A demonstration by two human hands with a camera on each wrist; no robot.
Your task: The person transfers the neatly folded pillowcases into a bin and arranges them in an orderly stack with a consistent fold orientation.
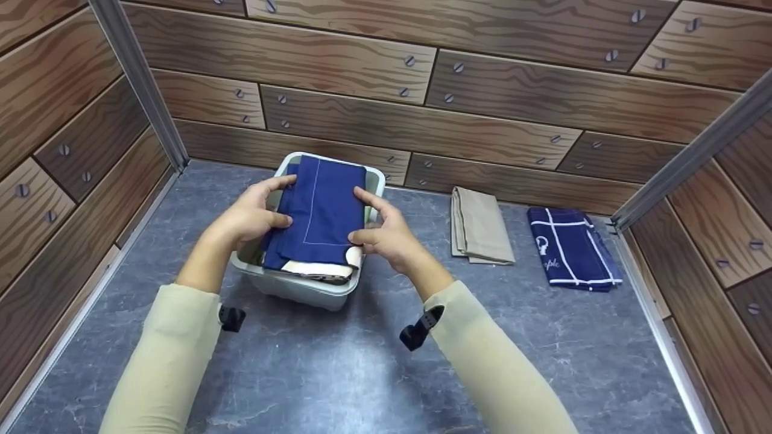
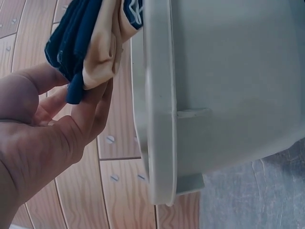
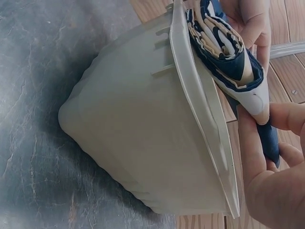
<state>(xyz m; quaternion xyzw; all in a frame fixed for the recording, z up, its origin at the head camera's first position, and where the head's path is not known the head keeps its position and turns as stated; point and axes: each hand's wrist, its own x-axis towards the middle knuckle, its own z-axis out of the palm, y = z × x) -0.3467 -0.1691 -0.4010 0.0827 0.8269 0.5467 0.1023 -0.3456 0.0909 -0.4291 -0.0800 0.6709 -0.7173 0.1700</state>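
Observation:
A folded navy cloth (image 1: 329,205) with a thin pale stitched line lies across the mouth of a pale grey-green plastic bin (image 1: 301,293). Cream fabric (image 2: 99,62) and patterned layers show at its folded ends. My left hand (image 1: 250,212) grips the cloth's left edge; in the left wrist view that hand (image 2: 57,119) has its fingers around the folds. On the opposite edge, my right hand (image 1: 389,232) holds the cloth between thumb and fingers. The right wrist view shows the rolled layers (image 3: 226,52) above the bin rim (image 3: 202,114). Most of the bin's inside is hidden.
Right of the bin, a folded beige cloth (image 1: 481,226) lies on the grey marbled floor (image 1: 289,374). Farther right is a folded navy cloth with white stripes (image 1: 573,248). Wood-patterned walls (image 1: 344,66) with metal corner posts (image 1: 145,90) enclose the sides and back.

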